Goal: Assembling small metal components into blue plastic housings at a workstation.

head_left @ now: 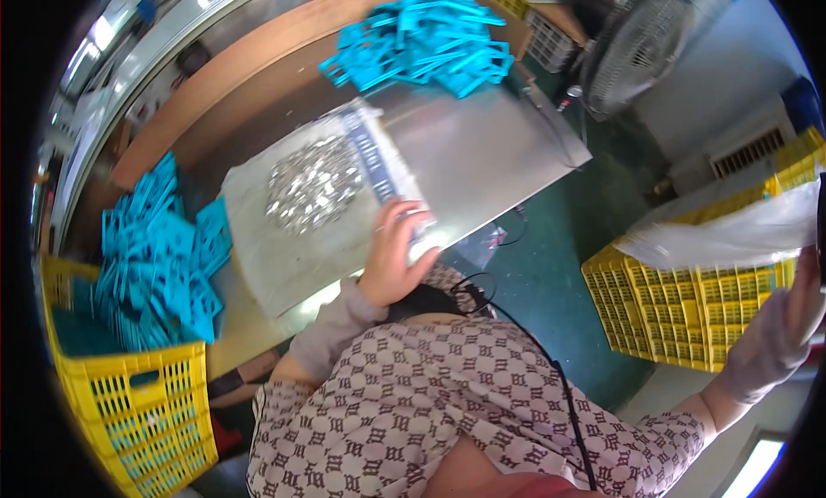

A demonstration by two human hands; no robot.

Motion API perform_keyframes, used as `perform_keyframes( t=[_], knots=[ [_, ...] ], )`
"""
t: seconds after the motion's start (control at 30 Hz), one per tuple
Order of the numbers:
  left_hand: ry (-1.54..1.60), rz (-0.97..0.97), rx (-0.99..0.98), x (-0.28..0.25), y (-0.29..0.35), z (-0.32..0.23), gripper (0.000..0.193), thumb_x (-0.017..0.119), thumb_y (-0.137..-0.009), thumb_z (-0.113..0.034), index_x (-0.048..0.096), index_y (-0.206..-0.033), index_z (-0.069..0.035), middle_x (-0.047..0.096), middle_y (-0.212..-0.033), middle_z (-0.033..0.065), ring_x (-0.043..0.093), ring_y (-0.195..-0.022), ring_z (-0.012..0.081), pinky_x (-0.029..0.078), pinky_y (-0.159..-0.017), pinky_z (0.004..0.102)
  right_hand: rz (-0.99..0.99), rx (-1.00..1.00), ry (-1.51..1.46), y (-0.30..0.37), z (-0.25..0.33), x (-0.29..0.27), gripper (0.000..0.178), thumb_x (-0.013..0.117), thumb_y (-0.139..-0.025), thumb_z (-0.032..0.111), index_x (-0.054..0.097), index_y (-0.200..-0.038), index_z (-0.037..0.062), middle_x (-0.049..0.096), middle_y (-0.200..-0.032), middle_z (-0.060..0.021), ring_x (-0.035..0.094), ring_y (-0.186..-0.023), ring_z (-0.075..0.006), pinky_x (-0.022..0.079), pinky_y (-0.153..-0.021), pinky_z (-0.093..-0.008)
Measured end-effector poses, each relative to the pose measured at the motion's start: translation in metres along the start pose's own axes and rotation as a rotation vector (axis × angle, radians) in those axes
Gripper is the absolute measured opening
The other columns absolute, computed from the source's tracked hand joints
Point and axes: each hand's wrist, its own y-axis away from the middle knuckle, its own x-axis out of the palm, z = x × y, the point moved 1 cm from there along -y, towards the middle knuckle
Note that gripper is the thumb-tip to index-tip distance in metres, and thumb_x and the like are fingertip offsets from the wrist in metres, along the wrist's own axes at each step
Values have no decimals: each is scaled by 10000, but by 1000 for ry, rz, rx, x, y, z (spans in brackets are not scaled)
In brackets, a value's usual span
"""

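Note:
My left hand (396,255) rests at the near right edge of a pale grey sheet (280,279) on the metal table, fingers apart and holding nothing. A blue-and-white printed strip (370,154) runs along that side of the sheet, under the fingertips. A heap of small shiny silver metal pieces (314,184) lies on the sheet, beyond my left hand. Far out to the right, my right hand (804,300) is raised beside a dark object (822,231) at the picture's rim. Its fingers are largely hidden there, so its grip is unclear.
Turquoise flat plastic parts (422,42) are piled at the table's far end. More turquoise parts (155,257) fill a yellow crate (142,412) at left. Another yellow crate (680,304), with white plastic film (723,231), stands right. A fan (641,51) stands behind.

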Motion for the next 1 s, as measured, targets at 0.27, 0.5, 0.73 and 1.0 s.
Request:
perform_keyframes(
  t=[0.27, 0.5, 0.73, 1.0],
  knots=[
    [1744, 151, -413, 18, -60, 0, 825, 439, -956, -665, 291, -1497, -59, 444, -1442, 131, 438, -1332, 275, 411, -1070, 472, 553, 273, -1478, -36, 111, 142, 92, 595, -969, 0, 653, -1039, 18, 696, -1107, -152, 659, -1055, -223, 471, -1060, -376],
    [1591, -320, -211, -28, -58, 7, 796, 242, -977, -728, 428, -1405, -83, 617, -1238, 95, 610, -1135, 199, 527, -922, 399, 572, 209, -1626, -26, 165, 224, 69, 628, -947, -1, 659, -992, 41, 717, -1027, -96, 672, -975, -182, 502, -965, -332],
    [1187, -1023, -125, -87, -65, 19, 578, 206, -1087, -463, 529, -1264, -17, 668, -1105, 144, 691, -945, 240, 567, -821, 361, 548, 263, -1563, 10, 165, 257, 74, 634, -926, -25, 632, -978, 28, 685, -959, -80, 666, -871, -171, 561, -835, -320],
    [1254, -849, -343, -102, -59, 38, 564, 297, -1068, -519, 498, -1284, -38, 660, -1074, 119, 702, -831, 216, 592, -661, 326, 538, -307, -1177, 24, 169, 272, 481, 620, -925, 94, 463, -1362, -33, 527, -1232, -72, 524, -1071, -178, 415, -956, -334]
  ],
)
